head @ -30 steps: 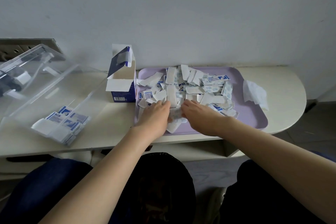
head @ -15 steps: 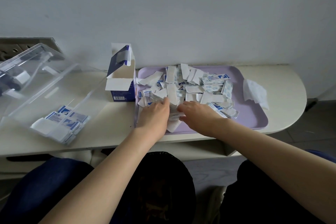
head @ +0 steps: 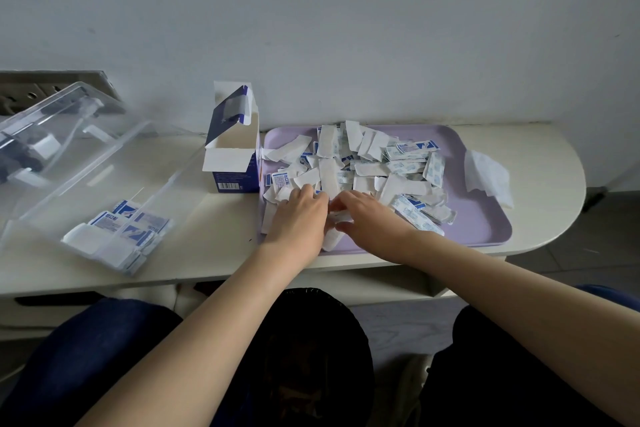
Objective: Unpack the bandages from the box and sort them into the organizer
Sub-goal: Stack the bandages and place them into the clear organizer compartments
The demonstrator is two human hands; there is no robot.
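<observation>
On the near edge of the lilac tray (head: 485, 232), in the head view, the left hand (head: 301, 215) and the right hand (head: 370, 218) meet in the heap of bandages (head: 367, 163). Since a second ago they have crept slightly deeper into the heap and drawn closer. The small bunch of white wrappers between them is now squeezed tighter. Nothing else has shifted. This looks to me like squaring up a handful for the organizer (head: 104, 166), so most of the sorting is still ahead.

The right hand has fingers and thumb curled round that bunch, and one long strip pokes out below toward the tray's near rim. The left hand lies palm down against it with its fingers bent over the wrappers. I cannot tell whether it grips or only presses.

The bandages are flat paper-wrapped strips, some plain white and some printed blue, lying criss-cross in loose layers. The box (head: 232, 163) stands open just left of the tray. Farther left on the surface (head: 207, 246), the clear organizer holds a few neat stacks at its near end.
</observation>
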